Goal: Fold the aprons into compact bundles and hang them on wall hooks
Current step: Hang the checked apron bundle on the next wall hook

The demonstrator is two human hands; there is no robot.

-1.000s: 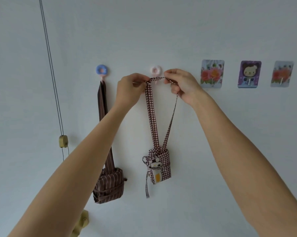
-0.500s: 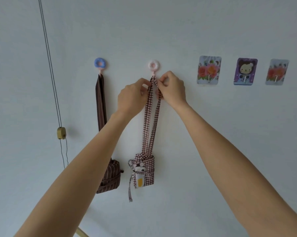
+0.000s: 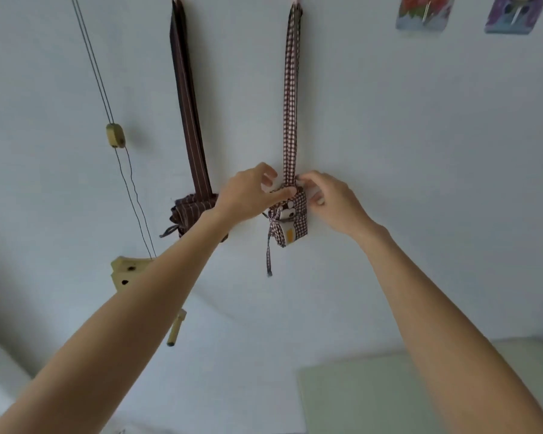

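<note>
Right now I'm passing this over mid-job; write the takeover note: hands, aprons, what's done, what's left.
Left hand: fingers on the top of the checked apron bundle, thumb across its front.
Right hand: fingertips at the bundle's top right, where the checked strap enters it.
Both aprons hang against the wall by straps running up out of view; the striped apron bundle hangs to the left, untouched.
Done: both folded and hung.
Left: probably just straighten the checked bundle and let go. No other apron is in view.

Pale blue-grey wall (image 3: 420, 151) — two cords (image 3: 88, 42) hanging left, pale-green surface (image 3: 373, 402) below.
</note>
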